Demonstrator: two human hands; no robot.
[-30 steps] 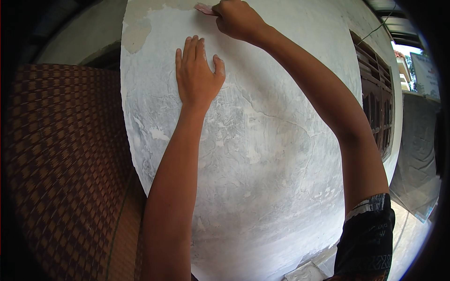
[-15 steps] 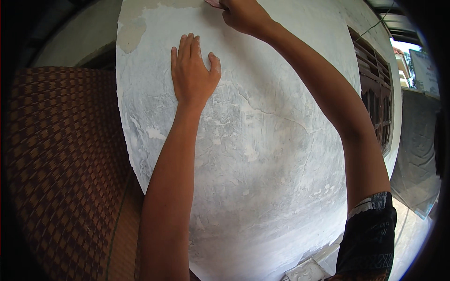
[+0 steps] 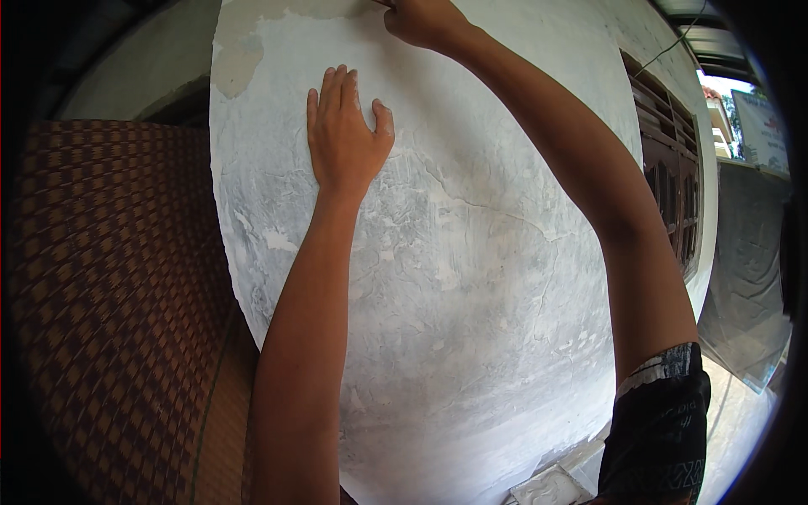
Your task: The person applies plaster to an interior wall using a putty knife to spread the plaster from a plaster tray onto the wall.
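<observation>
My left hand (image 3: 345, 143) lies flat against the whitish plastered wall (image 3: 471, 261), fingers up and thumb spread, with white smears on the fingertips. At the upper edge of the view my right hand (image 3: 425, 23) is closed round a thin, flat scraper-like tool (image 3: 383, 3). Only a sliver of that tool shows, the rest being cut off by the frame or hidden by my fingers. The wall surface is patchy, with rough flakes, a thin crack right of the middle and a bare beige patch (image 3: 238, 67) at the upper left.
A brown woven mat (image 3: 118, 278) stands along the left side. Low at the right, by the wall's foot, is a tray-like item with pale paste (image 3: 551, 490). A dark wooden shutter window (image 3: 673, 168) and a grey sheet (image 3: 749, 261) are at the right.
My right hand has shifted slightly left and up with the tool, so less of the tool shows. My left hand stays in place on the wall.
</observation>
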